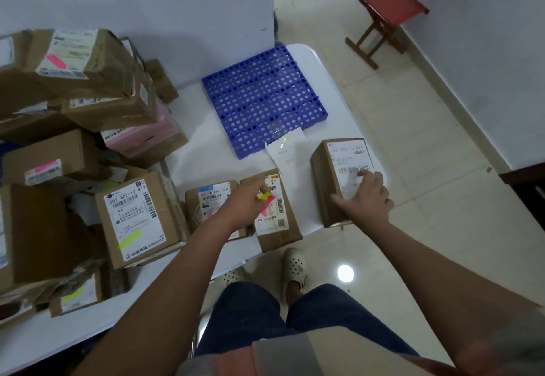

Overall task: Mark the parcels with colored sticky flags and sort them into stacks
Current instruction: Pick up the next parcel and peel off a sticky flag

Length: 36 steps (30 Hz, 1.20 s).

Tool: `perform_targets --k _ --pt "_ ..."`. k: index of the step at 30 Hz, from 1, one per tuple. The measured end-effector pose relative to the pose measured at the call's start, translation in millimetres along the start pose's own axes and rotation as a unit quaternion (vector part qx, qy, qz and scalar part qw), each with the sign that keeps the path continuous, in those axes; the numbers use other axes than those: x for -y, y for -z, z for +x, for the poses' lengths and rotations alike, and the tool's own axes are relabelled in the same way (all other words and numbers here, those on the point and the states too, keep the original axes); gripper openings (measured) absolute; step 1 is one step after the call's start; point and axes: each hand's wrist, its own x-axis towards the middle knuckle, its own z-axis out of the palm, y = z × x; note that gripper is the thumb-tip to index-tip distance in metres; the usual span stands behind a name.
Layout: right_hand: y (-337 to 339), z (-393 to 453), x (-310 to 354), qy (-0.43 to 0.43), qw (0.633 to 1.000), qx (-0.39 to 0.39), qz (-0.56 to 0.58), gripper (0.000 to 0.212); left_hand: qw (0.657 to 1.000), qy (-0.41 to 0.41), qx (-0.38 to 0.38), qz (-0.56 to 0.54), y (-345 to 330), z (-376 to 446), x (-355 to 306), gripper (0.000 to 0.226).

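Observation:
My left hand (246, 200) holds a small pad of yellow and pink sticky flags (267, 202) over a flat brown parcel (275, 228) at the table's near edge. A second small parcel (206, 198) lies just left of it. My right hand (364, 195) rests flat on the label of a brown parcel (327, 166) at the table's right end. A parcel with a yellow flag (138, 216) sits further left. Flagged parcels are piled at the left (85, 60), some with pink flags.
A blue perforated plastic tray (262, 95) lies on the white table (200, 128), with a white paper slip (287, 151) at its near edge. A red wooden stool (386, 19) stands on the tiled floor at the far right. My legs and shoes show below the table edge.

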Motion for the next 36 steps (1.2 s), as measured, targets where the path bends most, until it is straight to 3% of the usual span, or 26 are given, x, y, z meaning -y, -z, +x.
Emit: perform_targets --k 2,4,8,11,14,17,22,27,32,36 --pt "13.9 0.8 10.2 -0.019 0.990 -0.044 0.131 0.077 0.998 0.025 -0.035 -0.055 2.6 0.7 3.3 0.009" --pt "27.9 0.4 23.0 -0.015 0.974 -0.080 0.210 0.069 0.989 0.049 -0.063 -0.121 5.8 1.7 4.4 0.028" --pt "42.3 -9.1 55.4 0.022 0.963 -0.091 0.254 0.066 0.958 0.082 -0.120 -0.248 20.7 -0.3 4.0 0.039" --pt "38.8 -30.0 82.5 0.053 0.967 -0.048 0.244 0.069 0.951 0.078 -0.156 -0.257 38.7 -4.1 4.2 0.033" --pt "27.0 -61.7 105.7 0.093 0.973 -0.009 0.213 0.071 0.934 0.056 -0.195 -0.294 58.3 -11.2 7.0 0.012" --pt "15.4 -90.2 127.5 0.153 0.975 0.001 0.163 0.071 0.904 0.056 -0.234 -0.353 77.5 -21.1 11.9 0.013" --pt "4.2 -116.3 163.0 0.210 0.976 -0.008 0.054 0.074 0.884 0.047 -0.265 -0.382 104.2 -41.5 20.2 0.010" --pt "-9.3 -138.3 189.5 0.201 0.979 -0.014 -0.014 0.085 0.873 0.032 -0.263 -0.410 117.4 -64.2 32.1 0.008" --pt "-21.7 -154.7 203.1 0.180 0.980 0.032 -0.075 0.094 0.868 0.020 -0.254 -0.426 133.5 -81.3 44.6 0.015" --pt "-23.4 -157.1 207.6 0.166 0.985 0.038 -0.018 0.074 0.877 0.013 -0.228 -0.422 141.1 -89.8 51.5 0.009"
